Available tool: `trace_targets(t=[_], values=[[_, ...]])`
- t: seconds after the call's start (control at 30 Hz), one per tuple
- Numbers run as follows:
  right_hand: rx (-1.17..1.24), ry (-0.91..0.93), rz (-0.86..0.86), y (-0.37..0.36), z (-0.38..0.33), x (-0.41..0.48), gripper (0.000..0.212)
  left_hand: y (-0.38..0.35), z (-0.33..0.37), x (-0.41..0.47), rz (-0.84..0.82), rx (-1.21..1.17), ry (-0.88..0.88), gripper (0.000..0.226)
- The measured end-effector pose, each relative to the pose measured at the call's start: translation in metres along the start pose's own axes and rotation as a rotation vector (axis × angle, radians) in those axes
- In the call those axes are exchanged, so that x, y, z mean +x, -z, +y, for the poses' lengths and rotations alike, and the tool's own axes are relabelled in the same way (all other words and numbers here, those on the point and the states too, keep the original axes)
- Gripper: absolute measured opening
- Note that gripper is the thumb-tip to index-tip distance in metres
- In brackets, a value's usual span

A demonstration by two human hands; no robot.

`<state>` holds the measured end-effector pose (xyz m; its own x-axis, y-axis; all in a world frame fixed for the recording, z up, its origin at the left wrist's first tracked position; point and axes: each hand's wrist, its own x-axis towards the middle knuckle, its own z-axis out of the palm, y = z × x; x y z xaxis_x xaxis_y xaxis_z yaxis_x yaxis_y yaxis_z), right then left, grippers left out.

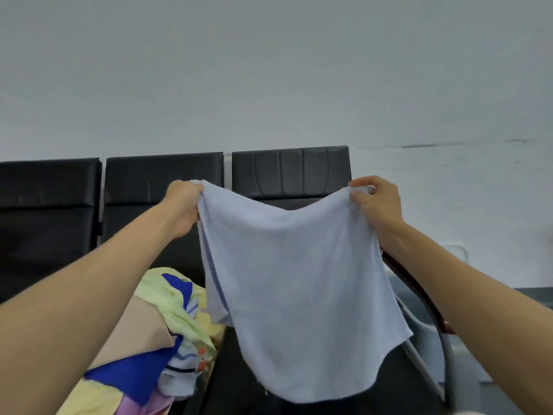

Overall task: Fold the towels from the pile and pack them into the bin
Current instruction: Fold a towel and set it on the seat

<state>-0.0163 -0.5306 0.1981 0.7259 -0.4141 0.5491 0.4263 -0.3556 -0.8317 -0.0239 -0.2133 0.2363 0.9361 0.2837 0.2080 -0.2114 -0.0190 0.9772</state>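
A light blue towel hangs in the air in front of me, spread out and sagging in the middle. My left hand pinches its upper left corner, and my right hand pinches its upper right corner. Below my left arm lies the pile of towels: beige, pale green, bright blue, yellow and pink cloths heaped on a black seat. At the right, behind my right arm, stands a grey translucent bin, mostly hidden by the towel and my arm.
A row of black padded seats runs along a pale grey wall. A dark curved armrest rises at the right end of the seat, between the hanging towel and the bin.
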Motion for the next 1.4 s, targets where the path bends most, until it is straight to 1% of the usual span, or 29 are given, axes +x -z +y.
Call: trace_targets(t=[0.07, 0.13, 0.2, 0.27, 0.33, 0.47, 0.53, 0.6, 0.63, 0.7, 0.73, 0.77, 0.83, 0.87, 0.93, 1.0, 1.03, 1.1, 1.17, 1.2, 1.27, 1.4], values=[[0.058, -0.055, 0.034, 0.01, -0.003, 0.004, 0.022, 0.009, 0.003, -0.005, -0.01, 0.151, -0.02, 0.029], [0.132, -0.11, 0.061, 0.02, -0.006, 0.007, 0.018, 0.017, 0.004, -0.011, -0.076, 0.319, -0.073, 0.023], [0.18, -0.137, 0.066, 0.029, -0.008, 0.008, 0.016, 0.024, 0.005, -0.015, -0.113, 0.406, -0.106, 0.018], [0.194, -0.146, 0.05, 0.034, -0.009, 0.008, 0.018, 0.026, 0.004, -0.016, -0.082, 0.382, -0.103, 0.015], [0.193, -0.163, 0.035, 0.037, -0.01, 0.007, 0.023, 0.024, 0.004, -0.017, -0.047, 0.303, -0.072, 0.017], [0.202, -0.19, 0.038, 0.036, -0.015, 0.007, 0.042, 0.017, 0.008, -0.02, -0.018, 0.108, 0.047, 0.024], [0.209, -0.206, 0.022, 0.035, -0.017, 0.008, 0.046, 0.015, 0.013, -0.019, -0.071, 0.057, 0.083, 0.026], [0.222, -0.224, 0.007, 0.034, -0.017, 0.008, 0.043, 0.015, 0.018, -0.02, -0.181, 0.091, 0.097, 0.028], [0.24, -0.229, 0.006, 0.034, -0.017, 0.007, 0.038, 0.016, 0.02, -0.02, -0.234, 0.13, 0.092, 0.034], [0.296, -0.228, 0.014, 0.036, -0.016, 0.006, 0.02, 0.018, 0.019, -0.016, -0.282, 0.216, 0.064, 0.058], [0.309, -0.225, 0.027, 0.038, -0.015, 0.006, 0.014, 0.019, 0.017, -0.014, -0.278, 0.307, 0.02, 0.065], [0.301, -0.222, 0.047, 0.039, -0.013, 0.006, 0.013, 0.019, 0.015, -0.013, -0.258, 0.44, -0.044, 0.064], [0.248, -0.226, 0.073, 0.04, -0.008, 0.008, 0.021, 0.02, 0.012, -0.01, -0.219, 0.677, -0.181, 0.051], [0.22, -0.238, 0.067, 0.041, -0.006, 0.009, 0.029, 0.02, 0.011, -0.009, -0.207, 0.745, -0.231, 0.045], [0.192, -0.276, 0.033, 0.042, -0.003, 0.009, 0.046, 0.017, 0.01, -0.008, -0.189, 0.841, -0.309, 0.036], [0.192, -0.32, -0.008, 0.043, -0.002, 0.009, 0.052, 0.013, 0.01, -0.01, -0.172, 0.902, -0.357, 0.031], [0.2, -0.337, -0.022, 0.043, -0.002, 0.008, 0.049, 0.012, 0.009, -0.012, -0.164, 0.891, -0.363, 0.029], [0.225, -0.351, -0.041, 0.043, -0.003, 0.005, 0.038, 0.01, 0.008, -0.013, -0.145, 0.798, -0.321, 0.025], [0.263, -0.341, -0.054, 0.045, -0.003, 0.002, 0.024, 0.01, 0.008, -0.015, -0.116, 0.661, -0.228, 0.02], [0.284, -0.327, -0.054, 0.046, -0.002, 0.002, 0.021, 0.01, 0.008, -0.016, -0.104, 0.587, -0.173, 0.017], [0.306, -0.296, -0.027, 0.047, 0.001, 0.002, 0.022, 0.012, 0.01, -0.016, -0.089, 0.456, -0.064, 0.014], [0.283, -0.26, -0.016, 0.045, 0.001, 0.006, 0.027, 0.019, 0.016, -0.014, -0.078, 0.261, 0.087, 0.026]])
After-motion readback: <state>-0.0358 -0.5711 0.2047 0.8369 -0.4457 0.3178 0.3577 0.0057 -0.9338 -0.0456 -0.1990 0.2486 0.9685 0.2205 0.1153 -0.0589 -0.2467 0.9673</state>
